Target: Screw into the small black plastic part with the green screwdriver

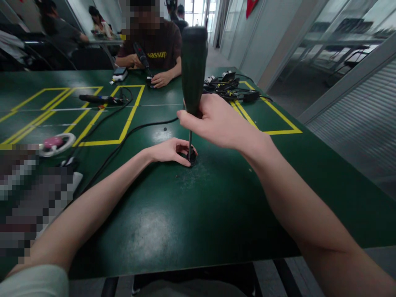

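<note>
My right hand (216, 119) is wrapped round the lower handle of a dark screwdriver (194, 68), held upright. Its thin shaft points straight down into a small black round part (192, 159) on the table. Whether the tip sits in a screw is too small to tell. Lying on the tabletop, my left hand (170, 152) pinches the same part between thumb and fingers from the left side. A tiny speck (176, 176) lies just in front of it.
Across the green table (148, 231) a person (161, 49) works with a power screwdriver (140, 54). Black cables (222, 88) are heaped at back right. A corded tool (97, 99), a cable (123, 142) and a white ring-shaped object (68, 140) lie to the left. Yellow tape (131, 115) marks rectangles.
</note>
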A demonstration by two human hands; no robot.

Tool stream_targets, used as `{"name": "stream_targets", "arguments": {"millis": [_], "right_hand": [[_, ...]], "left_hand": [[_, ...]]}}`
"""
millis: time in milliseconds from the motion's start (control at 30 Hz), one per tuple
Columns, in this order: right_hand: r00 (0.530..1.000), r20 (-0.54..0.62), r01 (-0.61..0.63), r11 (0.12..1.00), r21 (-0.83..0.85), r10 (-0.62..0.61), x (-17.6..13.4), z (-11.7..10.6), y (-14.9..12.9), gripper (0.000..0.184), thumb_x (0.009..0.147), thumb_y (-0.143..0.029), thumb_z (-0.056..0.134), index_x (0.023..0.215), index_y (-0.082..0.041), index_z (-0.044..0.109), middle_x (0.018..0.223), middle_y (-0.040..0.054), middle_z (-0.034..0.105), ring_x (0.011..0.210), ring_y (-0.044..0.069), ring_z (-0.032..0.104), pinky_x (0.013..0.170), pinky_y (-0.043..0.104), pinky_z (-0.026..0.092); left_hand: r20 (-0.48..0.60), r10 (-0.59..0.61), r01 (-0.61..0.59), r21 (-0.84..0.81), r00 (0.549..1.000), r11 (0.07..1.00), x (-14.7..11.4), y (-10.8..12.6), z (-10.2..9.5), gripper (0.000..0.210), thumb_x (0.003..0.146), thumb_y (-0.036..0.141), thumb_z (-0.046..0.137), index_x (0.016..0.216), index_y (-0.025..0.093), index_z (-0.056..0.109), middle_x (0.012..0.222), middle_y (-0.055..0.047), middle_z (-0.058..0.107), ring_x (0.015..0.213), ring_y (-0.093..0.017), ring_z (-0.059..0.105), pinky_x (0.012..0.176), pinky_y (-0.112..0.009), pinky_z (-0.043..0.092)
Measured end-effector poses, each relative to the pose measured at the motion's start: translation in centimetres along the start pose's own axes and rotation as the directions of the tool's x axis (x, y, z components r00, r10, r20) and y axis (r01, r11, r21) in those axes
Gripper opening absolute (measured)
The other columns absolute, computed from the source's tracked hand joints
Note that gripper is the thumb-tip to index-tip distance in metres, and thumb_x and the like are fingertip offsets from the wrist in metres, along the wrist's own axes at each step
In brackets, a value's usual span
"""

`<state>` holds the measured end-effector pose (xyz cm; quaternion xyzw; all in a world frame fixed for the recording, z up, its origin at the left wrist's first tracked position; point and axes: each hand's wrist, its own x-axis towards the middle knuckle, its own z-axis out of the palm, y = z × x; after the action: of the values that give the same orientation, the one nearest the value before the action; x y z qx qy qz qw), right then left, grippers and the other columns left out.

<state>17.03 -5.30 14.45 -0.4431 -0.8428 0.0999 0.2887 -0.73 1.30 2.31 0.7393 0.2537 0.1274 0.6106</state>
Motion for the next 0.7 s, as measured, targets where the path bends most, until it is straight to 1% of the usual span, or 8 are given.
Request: {"name": "stream_targets", "arguments": {"millis": [167, 367, 467, 633, 700], "right_hand": [[1.0, 0.025, 0.0, 1.0, 0.017, -0.001, -0.4, -0.3, -0.2, 0.03, 0.095, -0.031, 0.054, 0.069, -0.023, 0.041, 0.066, 0.0, 0.049, 0.063, 0.016, 0.041, 0.061, 0.032, 0.033], [0.999, 0.035, -0.013, 0.999, 0.03, 0.012, -0.7, -0.3, -0.4, 0.024, 0.095, -0.031, 0.055, 0.074, -0.023, 0.046, 0.068, -0.0002, 0.052, 0.064, 0.016, 0.043, 0.062, 0.031, 0.033], [0.999, 0.037, -0.002, 0.999, 0.042, 0.0, -0.8, -0.5, -0.3, 0.022, 0.095, -0.031, 0.056, 0.077, -0.023, 0.047, 0.069, -0.0004, 0.053, 0.065, 0.016, 0.044, 0.061, 0.031, 0.033], [0.999, 0.044, -0.007, 0.999, 0.048, 0.005, -0.9, -1.1, -0.2, 0.02, 0.095, -0.032, 0.058, 0.079, -0.023, 0.049, 0.073, 0.0004, 0.055, 0.067, 0.017, 0.047, 0.063, 0.032, 0.036], [0.999, 0.045, -0.011, 0.999, 0.041, 0.009, -0.9, -1.3, -0.2, 0.019, 0.095, -0.031, 0.06, 0.08, -0.023, 0.05, 0.076, 0.001, 0.057, 0.068, 0.018, 0.048, 0.064, 0.033, 0.038]], "left_hand": [[-0.015, 0.021, -0.021, 0.032, 1.0, 0.999, 0.1, 0.2, 0.5, 0.037, 0.063, 0.022, 0.09, 0.095, 0.016, 0.072, 0.097, -0.002, 0.075, 0.093, -0.014, 0.068, 0.098, -0.033, 0.055], [-0.041, 0.045, -0.041, 0.09, 0.998, 0.995, 0.1, 0.3, 0.9, 0.036, 0.063, 0.023, 0.088, 0.094, 0.017, 0.07, 0.091, 0.0, 0.071, 0.085, -0.012, 0.065, 0.085, -0.029, 0.053], [-0.051, 0.053, -0.047, 0.129, 0.997, 0.991, 0.1, 0.4, 1.0, 0.034, 0.064, 0.023, 0.087, 0.093, 0.017, 0.069, 0.089, 0.001, 0.071, 0.082, -0.012, 0.063, 0.082, -0.028, 0.052], [-0.056, 0.077, -0.065, 0.199, 0.995, 0.978, 0.1, 0.2, 1.3, 0.035, 0.066, 0.025, 0.087, 0.093, 0.016, 0.068, 0.088, 0.001, 0.07, 0.08, -0.011, 0.062, 0.078, -0.027, 0.053], [-0.06, 0.093, -0.076, 0.232, 0.994, 0.97, 0.2, -0.2, 1.6, 0.034, 0.07, 0.027, 0.088, 0.093, 0.015, 0.066, 0.086, 0.001, 0.068, 0.077, -0.01, 0.061, 0.076, -0.026, 0.053]]}}
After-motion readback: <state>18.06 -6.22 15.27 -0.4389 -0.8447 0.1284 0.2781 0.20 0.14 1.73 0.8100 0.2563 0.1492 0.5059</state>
